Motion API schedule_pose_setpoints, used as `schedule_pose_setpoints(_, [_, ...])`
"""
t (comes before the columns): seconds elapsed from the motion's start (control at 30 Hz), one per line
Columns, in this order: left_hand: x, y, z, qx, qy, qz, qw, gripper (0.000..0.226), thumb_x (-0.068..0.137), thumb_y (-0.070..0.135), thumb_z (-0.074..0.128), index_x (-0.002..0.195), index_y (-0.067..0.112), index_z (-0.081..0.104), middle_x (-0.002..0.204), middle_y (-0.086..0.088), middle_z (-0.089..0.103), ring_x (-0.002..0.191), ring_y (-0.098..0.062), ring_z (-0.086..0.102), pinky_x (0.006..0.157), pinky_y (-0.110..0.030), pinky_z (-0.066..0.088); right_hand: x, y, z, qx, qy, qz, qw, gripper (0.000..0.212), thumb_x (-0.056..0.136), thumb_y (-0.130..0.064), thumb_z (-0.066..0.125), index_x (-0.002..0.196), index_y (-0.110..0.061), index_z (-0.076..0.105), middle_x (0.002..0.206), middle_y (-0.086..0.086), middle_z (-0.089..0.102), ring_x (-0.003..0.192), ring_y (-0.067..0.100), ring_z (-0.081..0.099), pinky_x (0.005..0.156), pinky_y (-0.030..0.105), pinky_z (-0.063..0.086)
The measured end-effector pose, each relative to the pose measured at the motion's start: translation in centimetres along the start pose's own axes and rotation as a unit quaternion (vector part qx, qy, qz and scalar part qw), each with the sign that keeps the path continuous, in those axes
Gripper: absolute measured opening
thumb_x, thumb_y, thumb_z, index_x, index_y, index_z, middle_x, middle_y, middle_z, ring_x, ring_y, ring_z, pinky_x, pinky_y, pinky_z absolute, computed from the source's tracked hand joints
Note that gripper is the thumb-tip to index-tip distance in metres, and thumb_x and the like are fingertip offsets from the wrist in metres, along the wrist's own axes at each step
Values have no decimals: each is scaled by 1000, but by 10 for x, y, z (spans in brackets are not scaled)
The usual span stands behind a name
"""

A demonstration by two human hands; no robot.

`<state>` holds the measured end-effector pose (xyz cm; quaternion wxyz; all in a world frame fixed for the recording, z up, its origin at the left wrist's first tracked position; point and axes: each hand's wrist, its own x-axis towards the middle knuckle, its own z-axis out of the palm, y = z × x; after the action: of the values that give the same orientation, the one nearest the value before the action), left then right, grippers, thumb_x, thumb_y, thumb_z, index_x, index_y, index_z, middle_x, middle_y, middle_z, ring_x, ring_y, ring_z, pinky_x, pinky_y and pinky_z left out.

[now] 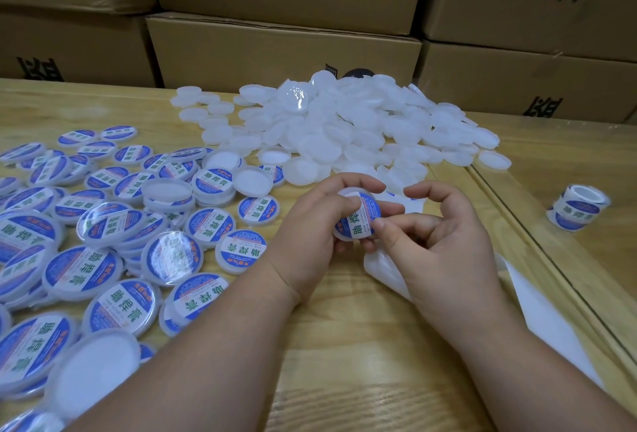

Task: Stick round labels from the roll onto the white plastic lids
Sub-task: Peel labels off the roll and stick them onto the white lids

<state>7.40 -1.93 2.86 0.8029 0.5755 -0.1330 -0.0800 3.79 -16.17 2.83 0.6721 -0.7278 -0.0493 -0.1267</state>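
Both hands are close together over the middle of the wooden counter. The left hand holds a white plastic lid with its fingers curled round the rim and its thumb on top. A round blue and white label lies on the face of this lid. The right hand has its thumb pressing on the lower edge of the label, and its other fingers are curled just above the lid. So the two hands meet on the same lid.

Left of the hands lies a big spread of labelled lids, some stacked and some upside down. Behind the hands is a heap of plain white lids with no labels. The roll of labels stands on the right side of the counter, well apart from the hands. A white strip of backing paper lies under the right wrist. Brown cardboard boxes are stacked along the back.
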Motion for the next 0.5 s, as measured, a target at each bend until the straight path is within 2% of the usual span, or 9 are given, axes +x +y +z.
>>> schedule_pose_setpoints(0.17, [-1, 2, 2, 5, 6, 1, 1000, 30, 85, 24, 45, 91, 32, 74, 106, -15, 77, 102, -44, 70, 76, -39, 46, 0, 0, 0, 6, -3, 3, 1000, 38, 90, -4, 73, 110, -27, 50, 76, 9, 77, 79, 25, 76, 82, 42, 59])
schedule_pose_setpoints(0.27, [-4, 4, 4, 17, 6, 10, 1000, 26, 95, 33, 47, 90, 34, 73, 104, -13, 78, 84, -25, 73, 61, -23, 49, 0, 0, -1, 7, -5, 9, 1000, 38, 90, -4, 72, 111, -27, 49, 76, 8, 77, 79, 21, 76, 77, 34, 59])
schedule_pose_setpoints(0.33, [-6, 4, 5, 27, 9, 16, 999, 30, 105, 37, 45, 91, 33, 72, 102, -10, 78, 80, -19, 72, 58, -18, 50, 0, 0, -1, 11, -5, 11, 1000, 38, 91, -3, 72, 111, -26, 50, 76, 8, 77, 79, 20, 76, 73, 27, 59])
schedule_pose_setpoints(0.4, [-6, 4, 6, 47, 16, 17, 999, 34, 107, 40, 42, 91, 35, 71, 101, -6, 79, 82, -23, 72, 62, -20, 54, 0, -1, -1, 15, -6, 8, 1000, 38, 91, -2, 72, 111, -25, 50, 75, 9, 77, 79, 20, 76, 72, 25, 59])
schedule_pose_setpoints(0.5, [-3, 2, 5, 64, 20, 18, 998, 29, 105, 42, 46, 91, 38, 71, 101, -3, 79, 92, -39, 72, 70, -28, 59, 0, -1, 0, 18, -3, 7, 1000, 37, 90, -2, 72, 110, -25, 50, 75, 10, 76, 76, 20, 76, 68, 21, 56])
